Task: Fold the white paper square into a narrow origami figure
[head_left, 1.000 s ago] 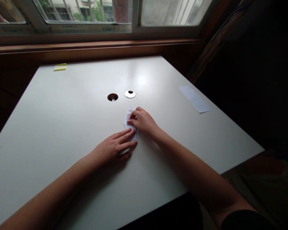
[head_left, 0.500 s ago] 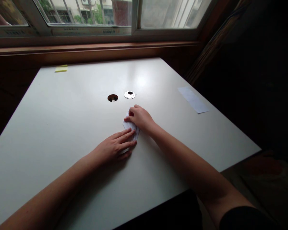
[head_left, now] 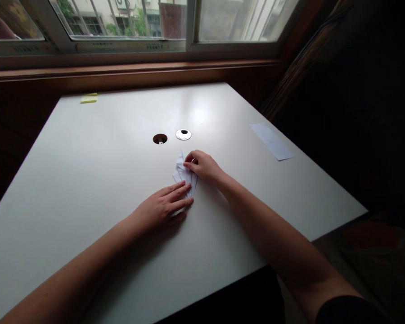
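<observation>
A small folded white paper (head_left: 183,174) lies near the middle of the white table (head_left: 87,171). My left hand (head_left: 162,207) rests flat on the paper's near end, fingers stretched out and pressing it down. My right hand (head_left: 202,165) is at the paper's far right edge, its fingers curled and pinching a flap of the fold. The paper's pointed tip shows just left of my right fingertips.
A round cable hole (head_left: 159,138) and a silver grommet cap (head_left: 183,134) sit just beyond the paper. A white paper strip (head_left: 272,141) lies near the right table edge. A yellow sticky note pad (head_left: 88,98) is at the far left corner, below the window.
My right hand has slid back to the right along the paper, uncovering its pointed tip. My left hand has stayed flat on the near end.
</observation>
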`<state>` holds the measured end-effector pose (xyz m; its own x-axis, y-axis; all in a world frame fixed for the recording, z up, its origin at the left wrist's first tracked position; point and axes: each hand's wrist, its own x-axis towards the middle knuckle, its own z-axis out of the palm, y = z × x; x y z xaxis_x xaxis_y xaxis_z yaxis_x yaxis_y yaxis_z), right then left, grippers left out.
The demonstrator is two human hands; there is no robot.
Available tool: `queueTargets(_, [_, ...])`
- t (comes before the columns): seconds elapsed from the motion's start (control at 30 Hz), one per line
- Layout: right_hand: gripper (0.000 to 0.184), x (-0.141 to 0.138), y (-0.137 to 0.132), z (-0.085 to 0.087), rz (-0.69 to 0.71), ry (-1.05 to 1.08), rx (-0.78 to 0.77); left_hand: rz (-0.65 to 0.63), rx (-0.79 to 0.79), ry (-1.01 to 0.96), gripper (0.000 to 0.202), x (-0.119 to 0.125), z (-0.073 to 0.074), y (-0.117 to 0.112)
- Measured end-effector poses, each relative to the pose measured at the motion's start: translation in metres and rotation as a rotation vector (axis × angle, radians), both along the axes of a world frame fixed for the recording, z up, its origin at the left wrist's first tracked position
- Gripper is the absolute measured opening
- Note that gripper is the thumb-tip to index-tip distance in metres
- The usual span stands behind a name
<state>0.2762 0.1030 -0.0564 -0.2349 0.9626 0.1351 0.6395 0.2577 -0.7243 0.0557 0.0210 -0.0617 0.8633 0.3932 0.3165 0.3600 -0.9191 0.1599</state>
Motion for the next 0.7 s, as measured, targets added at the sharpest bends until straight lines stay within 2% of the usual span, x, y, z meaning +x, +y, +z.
queueTargets(0.17, [0.009, 0.013, -0.01, 0.001, 0.134, 0.147, -0.029, 0.016, 0.015, -0.011, 0.035, 0.0, -0.001, -0.001])
queueTargets(0.3, [0.014, 0.016, -0.018, 0.003, 0.178, 0.098, -0.014, 0.024, 0.017, 0.001, 0.035, 0.001, -0.001, -0.001])
queueTargets(0.7, [0.01, 0.003, -0.024, -0.005, 0.086, -0.05, 0.126, 0.046, -0.008, 0.021, 0.034, 0.001, 0.001, -0.002])
